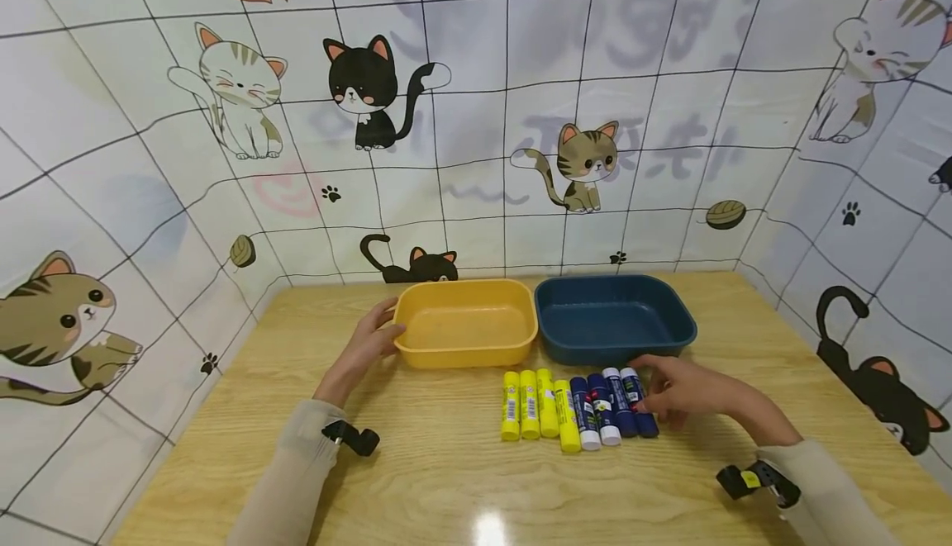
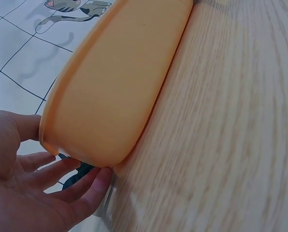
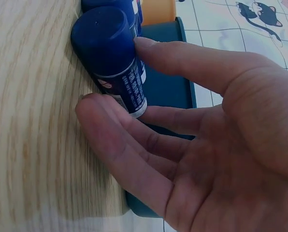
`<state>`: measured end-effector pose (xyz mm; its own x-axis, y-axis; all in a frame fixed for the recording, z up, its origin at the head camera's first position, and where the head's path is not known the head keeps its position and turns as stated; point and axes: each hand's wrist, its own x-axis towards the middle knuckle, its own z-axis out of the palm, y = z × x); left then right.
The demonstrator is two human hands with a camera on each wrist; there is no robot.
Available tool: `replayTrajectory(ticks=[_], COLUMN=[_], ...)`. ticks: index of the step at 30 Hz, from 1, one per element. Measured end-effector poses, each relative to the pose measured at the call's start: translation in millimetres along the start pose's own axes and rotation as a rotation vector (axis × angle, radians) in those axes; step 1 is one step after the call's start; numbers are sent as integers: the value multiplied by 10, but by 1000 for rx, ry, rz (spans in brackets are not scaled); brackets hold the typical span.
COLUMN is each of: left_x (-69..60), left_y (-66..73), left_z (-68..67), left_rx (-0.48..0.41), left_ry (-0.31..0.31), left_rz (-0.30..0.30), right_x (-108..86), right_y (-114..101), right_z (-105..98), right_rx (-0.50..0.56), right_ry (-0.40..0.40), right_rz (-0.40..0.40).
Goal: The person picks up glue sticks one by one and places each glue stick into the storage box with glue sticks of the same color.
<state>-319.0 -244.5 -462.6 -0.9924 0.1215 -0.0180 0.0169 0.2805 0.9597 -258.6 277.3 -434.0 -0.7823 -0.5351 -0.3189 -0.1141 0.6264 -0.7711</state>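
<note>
My left hand (image 1: 368,344) holds the left end of a yellow plastic basket (image 1: 464,358), its thumb at the rim and its fingers against the end wall. Beside it stands a dark blue basket (image 1: 617,353). In front of both lies a row of glue sticks: several yellow ones (image 1: 529,405) on the left and several dark blue ones with white ends (image 1: 583,414) on the right. At the row's right end my right hand (image 1: 687,389) grips the last blue glue stick (image 3: 103,38) between thumb and fingers. That stick lies on the table, partly covered by the hand in the head view.
The light wooden table (image 1: 446,480) is enclosed by white gridded walls (image 1: 476,232) with cat drawings. Both baskets stand side by side near the back wall. A small black wrist camera (image 1: 353,437) sits on the left sleeve, another camera (image 1: 759,481) on the right.
</note>
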Motion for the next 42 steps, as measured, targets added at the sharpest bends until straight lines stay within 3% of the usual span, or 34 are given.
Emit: replayTrajectory(ticks=[20, 27, 42], left_x=[-41, 0, 12], left_y=[28, 31, 15], left_z=[23, 10, -6], left_rx=[3, -3, 6], left_ry=[9, 5, 12], left_rz=[-33, -53, -29], right_x=[-79, -116, -122], right_y=[-60, -128, -144], right_z=[14, -5, -25], right_rx=[52, 56, 103], right_ry=[-4, 21, 15], right_rz=[38, 67, 79])
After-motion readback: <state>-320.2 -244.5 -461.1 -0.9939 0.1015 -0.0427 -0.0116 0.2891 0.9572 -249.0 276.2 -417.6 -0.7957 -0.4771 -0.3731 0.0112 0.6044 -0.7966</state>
